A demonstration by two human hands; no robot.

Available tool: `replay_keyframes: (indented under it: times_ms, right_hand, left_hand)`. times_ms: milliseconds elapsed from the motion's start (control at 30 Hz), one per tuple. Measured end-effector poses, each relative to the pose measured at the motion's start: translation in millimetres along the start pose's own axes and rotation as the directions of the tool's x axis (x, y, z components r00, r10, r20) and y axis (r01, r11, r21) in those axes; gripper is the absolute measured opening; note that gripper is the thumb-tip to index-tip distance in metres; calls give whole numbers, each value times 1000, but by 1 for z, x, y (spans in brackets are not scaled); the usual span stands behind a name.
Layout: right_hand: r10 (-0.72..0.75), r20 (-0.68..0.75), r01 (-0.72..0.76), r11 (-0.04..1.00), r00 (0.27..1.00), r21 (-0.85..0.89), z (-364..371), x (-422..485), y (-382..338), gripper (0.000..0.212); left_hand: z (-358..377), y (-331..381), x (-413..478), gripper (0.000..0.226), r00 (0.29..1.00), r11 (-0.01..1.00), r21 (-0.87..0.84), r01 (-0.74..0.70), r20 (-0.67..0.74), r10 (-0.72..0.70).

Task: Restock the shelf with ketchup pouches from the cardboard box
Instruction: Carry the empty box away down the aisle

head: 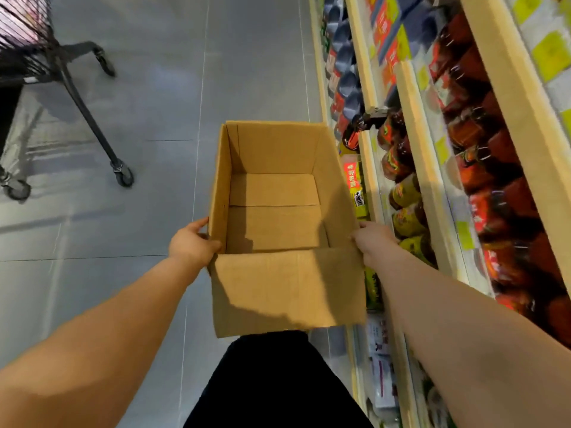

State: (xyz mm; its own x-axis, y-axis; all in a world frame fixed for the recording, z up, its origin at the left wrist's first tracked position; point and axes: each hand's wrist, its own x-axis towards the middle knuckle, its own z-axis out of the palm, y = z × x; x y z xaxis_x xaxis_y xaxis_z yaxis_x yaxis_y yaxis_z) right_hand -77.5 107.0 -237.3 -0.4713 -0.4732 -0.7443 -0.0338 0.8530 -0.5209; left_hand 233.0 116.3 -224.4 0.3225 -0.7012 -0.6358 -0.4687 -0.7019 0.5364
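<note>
An open brown cardboard box (278, 291) hangs in front of me above the grey floor, with nothing inside it. My left hand (191, 242) grips its near left corner, thumb over the rim. My right hand (374, 239) holds the near right corner, fingers hidden behind the wall. Red ketchup pouches (494, 168) fill the wooden shelf (432, 186) on the right, blurred by motion. Jars with red and green labels (401, 193) stand on the tier below.
A black wire shopping trolley (46, 72) on castors stands at the upper left on the floor. Dark blue packs (346, 60) line the far lower shelves. White packages (381, 366) sit on the bottom tier near my legs.
</note>
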Motion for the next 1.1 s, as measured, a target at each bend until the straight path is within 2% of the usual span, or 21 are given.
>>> replay_keyframes:
  times_ms: [233, 367, 667, 833, 933, 1000, 1100]
  right_hand:
    - [51, 73, -52, 998, 996, 22, 50, 105, -1, 37]
    - [63, 51, -63, 998, 997, 7, 89, 177, 15, 33]
    - [117, 14, -117, 991, 993, 69, 147, 305, 74, 40]
    - [111, -57, -111, 994, 992, 13, 155, 333, 100, 49]
    - [156, 12, -155, 988, 988, -23, 156, 326, 104, 58]
    - [99, -10, -99, 989, 995, -106, 153, 312, 99, 63]
    - [47, -17, -49, 990, 999, -129, 142, 279, 82, 63]
  left_hand:
    - [45, -3, 107, 63, 998, 996, -68, 63, 27, -62]
    - [86, -23, 177, 62, 997, 998, -22, 61, 58, -60]
    - [185, -79, 297, 59, 993, 998, -1, 62, 97, -62]
    - [224, -94, 310, 57, 991, 998, 35, 51, 119, -55]
    - [226, -98, 305, 60, 990, 997, 53, 56, 130, -63]
    - [220, -89, 296, 61, 991, 997, 55, 53, 116, -59]
    - [204, -64, 273, 60, 995, 999, 35, 7, 102, -10]
